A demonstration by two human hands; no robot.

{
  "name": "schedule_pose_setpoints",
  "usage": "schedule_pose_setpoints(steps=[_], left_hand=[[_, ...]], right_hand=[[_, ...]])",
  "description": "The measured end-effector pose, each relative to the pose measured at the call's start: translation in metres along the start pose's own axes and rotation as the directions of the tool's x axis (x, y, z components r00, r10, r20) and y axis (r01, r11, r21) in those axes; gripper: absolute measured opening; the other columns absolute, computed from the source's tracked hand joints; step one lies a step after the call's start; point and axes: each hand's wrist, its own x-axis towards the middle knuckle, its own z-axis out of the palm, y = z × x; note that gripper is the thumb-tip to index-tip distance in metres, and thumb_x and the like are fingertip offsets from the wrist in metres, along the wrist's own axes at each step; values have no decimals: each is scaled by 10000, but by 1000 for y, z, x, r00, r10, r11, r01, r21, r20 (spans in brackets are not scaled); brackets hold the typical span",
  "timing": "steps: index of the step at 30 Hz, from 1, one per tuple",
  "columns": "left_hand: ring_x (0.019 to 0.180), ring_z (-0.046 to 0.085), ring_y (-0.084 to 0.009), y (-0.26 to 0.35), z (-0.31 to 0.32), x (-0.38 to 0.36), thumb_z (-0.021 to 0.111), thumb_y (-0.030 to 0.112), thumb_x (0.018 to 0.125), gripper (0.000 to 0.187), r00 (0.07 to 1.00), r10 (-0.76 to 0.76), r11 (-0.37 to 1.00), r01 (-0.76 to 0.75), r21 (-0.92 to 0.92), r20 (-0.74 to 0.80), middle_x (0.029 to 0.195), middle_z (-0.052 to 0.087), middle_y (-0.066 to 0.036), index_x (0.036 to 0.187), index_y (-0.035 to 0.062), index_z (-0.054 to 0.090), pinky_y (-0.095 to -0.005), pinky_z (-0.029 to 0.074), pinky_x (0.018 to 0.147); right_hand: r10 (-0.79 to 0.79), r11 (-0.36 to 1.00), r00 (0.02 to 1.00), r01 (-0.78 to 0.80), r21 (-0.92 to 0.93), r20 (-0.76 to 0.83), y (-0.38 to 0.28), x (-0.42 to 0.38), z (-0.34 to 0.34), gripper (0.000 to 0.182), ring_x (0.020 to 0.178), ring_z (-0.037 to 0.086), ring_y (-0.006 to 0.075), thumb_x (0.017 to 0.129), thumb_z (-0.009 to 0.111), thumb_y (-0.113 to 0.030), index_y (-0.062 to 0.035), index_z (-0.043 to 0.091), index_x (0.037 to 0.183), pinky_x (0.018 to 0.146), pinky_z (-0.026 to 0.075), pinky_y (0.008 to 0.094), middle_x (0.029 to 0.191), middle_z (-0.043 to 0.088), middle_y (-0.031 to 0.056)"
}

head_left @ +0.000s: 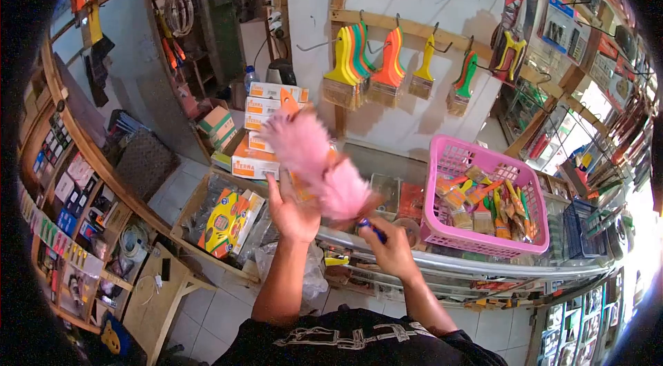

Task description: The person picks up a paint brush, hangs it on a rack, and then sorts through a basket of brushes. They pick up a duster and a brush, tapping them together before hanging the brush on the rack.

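Observation:
A fluffy pink duster [304, 148], blurred by motion, slants across the middle of the view. My right hand [392, 248] is closed round its dark blue handle at the lower right end. My left hand [293, 210] is raised just below the pink fluff, palm up, its fingers apart. Part of an orange-handled brush [288, 99] shows behind the duster's upper end. Whether my left hand touches anything behind the fluff cannot be made out. White and orange boxes [254, 167] are stacked behind my left hand.
A pink basket [434, 228] of paintbrushes stands on the glass counter [387, 245] at the right. More brushes [343, 72] hang from hooks on the wall. A yellow and red box [228, 224] lies in a bin at the left. A wooden bench [155, 297] stands lower left.

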Motion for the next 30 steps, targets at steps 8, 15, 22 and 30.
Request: schedule_pose_setpoints(steps=[8, 15, 22, 30], left_hand=[[1237, 613, -273, 5, -55, 26, 472, 505, 1070, 598, 937, -95, 995, 92, 25, 337, 1371, 616, -72, 1516, 106, 487, -513, 479, 1093], [1300, 586, -277, 4, -32, 15, 544, 420, 1072, 548, 986, -72, 980, 42, 197, 150, 1486, 561, -68, 1544, 155, 453, -493, 493, 1078], [1223, 639, -249, 4, -38, 17, 612, 335, 1044, 517, 978, 4, 934, -78, 349, 207, 1415, 615, -74, 1513, 161, 478, -458, 541, 1032], [1223, 609, -220, 9, -44, 19, 731, 7, 924, 740, 961, 62, 771, -218, 598, 271, 1386, 540, -99, 1562, 110, 370, -420, 567, 1010]], right_hand=[[57, 998, 998, -57, -14, -8, -1, -6, -5, 308, 805, 700, 319, 970, 718, -189, 19, 704, 1196, 760, 542, 398, 970, 732, 218], [120, 992, 993, -120, -42, 0, -5, -11, -20, 307, 799, 730, 269, 971, 714, -195, 22, 706, 1187, 755, 546, 375, 952, 733, 221], [169, 985, 983, -170, -21, -71, -12, -8, -21, 297, 731, 670, 172, 977, 711, -212, 32, 723, 1145, 725, 540, 355, 839, 731, 184], [197, 980, 977, -194, 40, -82, -14, -4, -25, 258, 665, 547, 118, 967, 727, -192, 44, 735, 1071, 614, 446, 314, 762, 661, 72]])
